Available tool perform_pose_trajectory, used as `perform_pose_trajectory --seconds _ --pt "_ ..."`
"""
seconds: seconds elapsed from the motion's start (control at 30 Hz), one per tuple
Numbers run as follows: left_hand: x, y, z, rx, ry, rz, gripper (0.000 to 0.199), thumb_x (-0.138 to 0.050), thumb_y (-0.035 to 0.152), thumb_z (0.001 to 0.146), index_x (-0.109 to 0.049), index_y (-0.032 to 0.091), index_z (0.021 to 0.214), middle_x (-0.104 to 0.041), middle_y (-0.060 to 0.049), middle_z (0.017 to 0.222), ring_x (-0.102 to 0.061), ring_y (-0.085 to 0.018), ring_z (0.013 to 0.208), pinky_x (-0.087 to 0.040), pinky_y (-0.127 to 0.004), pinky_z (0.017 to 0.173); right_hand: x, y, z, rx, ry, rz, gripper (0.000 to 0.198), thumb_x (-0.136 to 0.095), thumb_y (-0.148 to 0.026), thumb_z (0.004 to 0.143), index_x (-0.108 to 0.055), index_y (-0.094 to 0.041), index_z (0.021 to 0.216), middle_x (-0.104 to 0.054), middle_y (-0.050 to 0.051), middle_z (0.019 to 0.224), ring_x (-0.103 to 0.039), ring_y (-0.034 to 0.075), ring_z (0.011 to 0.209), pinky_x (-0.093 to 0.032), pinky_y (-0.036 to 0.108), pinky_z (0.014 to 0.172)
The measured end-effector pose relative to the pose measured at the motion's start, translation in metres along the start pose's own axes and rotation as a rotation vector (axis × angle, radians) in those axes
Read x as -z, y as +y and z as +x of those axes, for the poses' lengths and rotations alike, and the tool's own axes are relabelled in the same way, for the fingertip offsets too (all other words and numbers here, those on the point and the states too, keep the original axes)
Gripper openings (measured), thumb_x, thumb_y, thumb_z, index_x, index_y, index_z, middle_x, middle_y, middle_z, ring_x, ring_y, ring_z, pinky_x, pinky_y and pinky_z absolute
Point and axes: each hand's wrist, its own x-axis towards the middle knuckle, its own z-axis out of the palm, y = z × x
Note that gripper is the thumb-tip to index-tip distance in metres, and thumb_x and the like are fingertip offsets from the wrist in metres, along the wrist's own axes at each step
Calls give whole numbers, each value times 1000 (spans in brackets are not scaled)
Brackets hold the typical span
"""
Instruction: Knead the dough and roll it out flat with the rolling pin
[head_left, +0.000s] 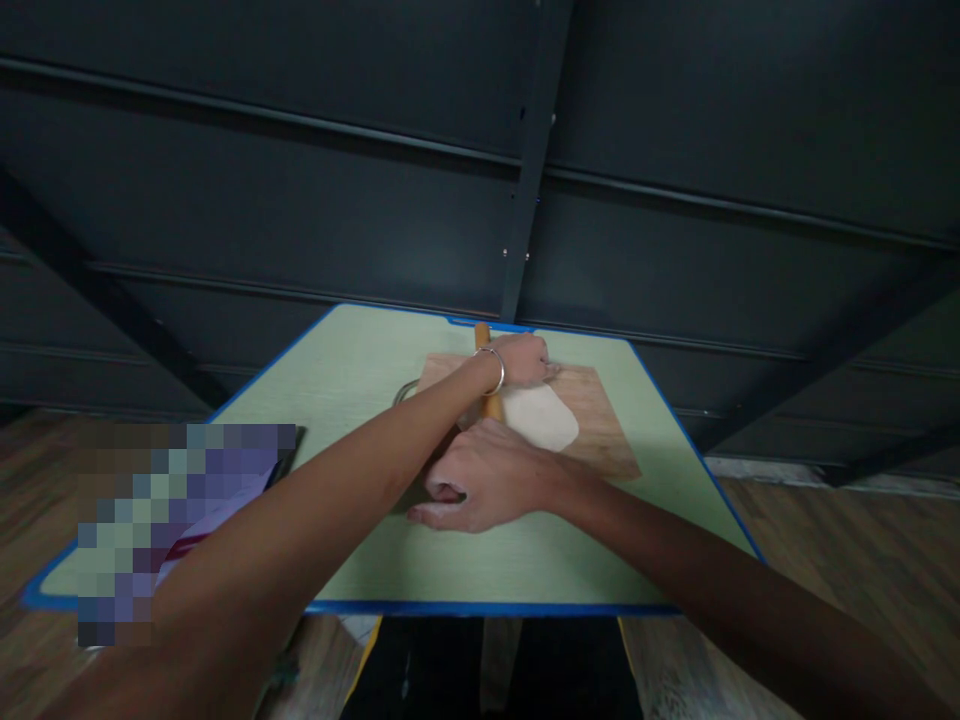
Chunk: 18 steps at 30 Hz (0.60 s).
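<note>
A wooden rolling pin [491,406] points away from me across a flat sheet of pale dough [541,418]. The dough lies on a wooden board [606,425]. My left hand [523,358], with a silver bangle at its wrist, lies over the pin's far part, its fingers curled down to the right; the pin's far tip sticks out beyond the wrist. Closer to me, my right hand [491,478] covers the pin's near end with bent fingers and the thumb toward the left. Both palms and the pin's underside are hidden.
A light green table [480,575] with a blue edge carries the board. Part of a round metal rim [405,392] shows behind my left forearm. A purple, partly pixelated item [225,500] lies on the left. Dark metal panels [375,230] stand behind the table.
</note>
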Motion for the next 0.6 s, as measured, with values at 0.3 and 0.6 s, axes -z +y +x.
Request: perform_pose_trajectory --seconds 0.3,0.6 --pt "7 2 -7 58 -48 45 54 -54 57 88 -81 10 86 -75 -19 81 -67 -26 72 -40 -32 61 -2 -2 7 3 -1 -7 51 -50 -56 99 -66 -17 71 -69 3 74 -50 14 60 -30 31 61" --pt "6 -6 -12 65 58 -13 47 -51 49 91 -78 16 72 -74 -15 75 -65 -24 69 -34 -32 61 -2 -3 14 0 30 30 36 -58 -50 95 -69 -17 86 -73 8 91 -60 18 75 -38 30 67"
